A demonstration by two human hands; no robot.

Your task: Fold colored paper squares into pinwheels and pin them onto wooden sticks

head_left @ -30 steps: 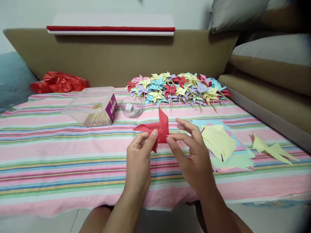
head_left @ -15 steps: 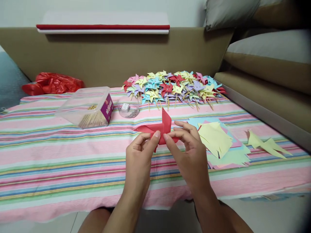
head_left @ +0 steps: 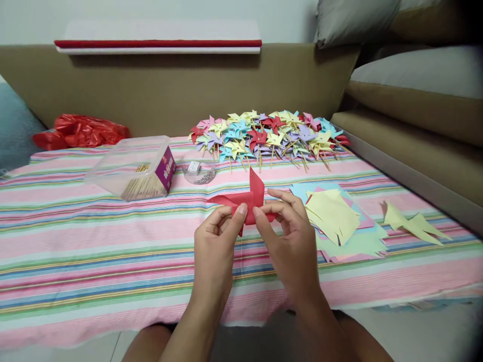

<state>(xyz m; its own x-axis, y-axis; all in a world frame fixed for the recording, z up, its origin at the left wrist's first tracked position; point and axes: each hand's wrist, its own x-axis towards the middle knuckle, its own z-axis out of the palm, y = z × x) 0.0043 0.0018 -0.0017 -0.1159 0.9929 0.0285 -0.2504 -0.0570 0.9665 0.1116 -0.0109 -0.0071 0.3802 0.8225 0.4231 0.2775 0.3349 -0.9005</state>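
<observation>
A red paper pinwheel (head_left: 252, 193), partly folded, is held above the striped cloth (head_left: 94, 251). My left hand (head_left: 215, 246) pinches its centre with thumb and forefinger. My right hand (head_left: 292, 241) pinches the same spot from the right, fingers curled around a flap. Both hands are closed on the paper. One red flap stands upright, another points left.
A heap of several finished coloured pinwheels on sticks (head_left: 267, 134) lies behind. A clear plastic box of wooden sticks (head_left: 132, 168) and a small clear cup of pins (head_left: 199, 171) stand at the left. Cut paper sheets (head_left: 335, 218) and a loose yellow piece (head_left: 413, 223) lie right. Red bag (head_left: 81, 129) far left.
My right thumb and forefinger have closed in on the pinwheel's centre to meet the left fingers. The view has shifted slightly.
</observation>
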